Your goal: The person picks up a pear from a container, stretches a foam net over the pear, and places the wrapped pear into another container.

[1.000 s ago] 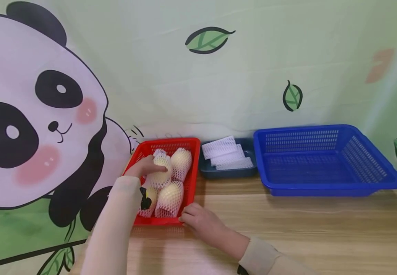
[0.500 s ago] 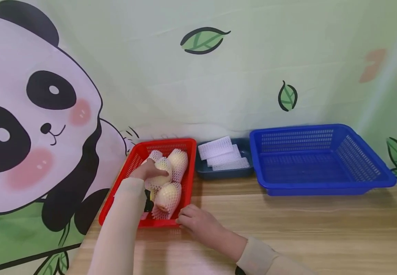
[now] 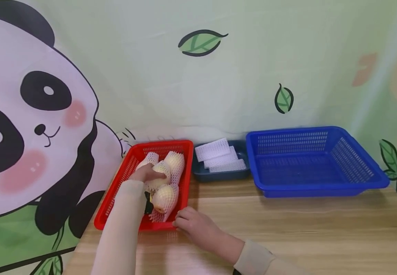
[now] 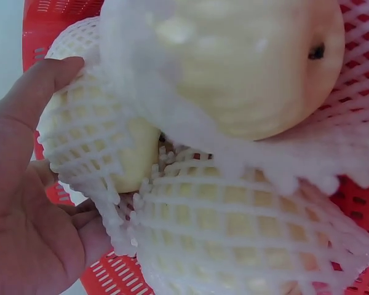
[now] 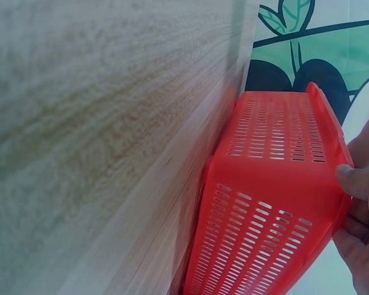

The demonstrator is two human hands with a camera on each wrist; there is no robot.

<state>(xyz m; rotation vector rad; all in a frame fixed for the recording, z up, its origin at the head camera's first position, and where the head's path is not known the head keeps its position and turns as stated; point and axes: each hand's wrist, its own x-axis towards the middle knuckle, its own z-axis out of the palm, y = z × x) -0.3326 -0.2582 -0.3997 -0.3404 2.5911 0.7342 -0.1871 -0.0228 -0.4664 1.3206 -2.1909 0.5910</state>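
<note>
My left hand (image 3: pixel 146 173) reaches into the red basket (image 3: pixel 191 168) and grips a pale yellow pear-like fruit (image 4: pixel 92 141) in a white foam net sleeve. In the left wrist view the thumb (image 4: pixel 55 70) lies over its side and the fingers curl beneath. Another fruit (image 4: pixel 252 67), partly bare with a dark spot at its end, and a netted fruit (image 4: pixel 227 227) sit close beside it. The basket's near right corner is held by my right hand (image 3: pixel 198 229), thumb on the outside of the rim in the right wrist view. My left sleeve hides the basket's left part.
A dark blue tray (image 3: pixel 220 176) behind holds several flat white foam nets (image 3: pixel 219 154). Right of it stands a large blue basket (image 3: pixel 294 168). All rest on a wooden table (image 3: pixel 287 233) against a panda-printed backdrop (image 3: pixel 219 88).
The whole head view has shifted left a little. The front fruit in the red basket has turned within its net. The right hand keeps its hold on the rim.
</note>
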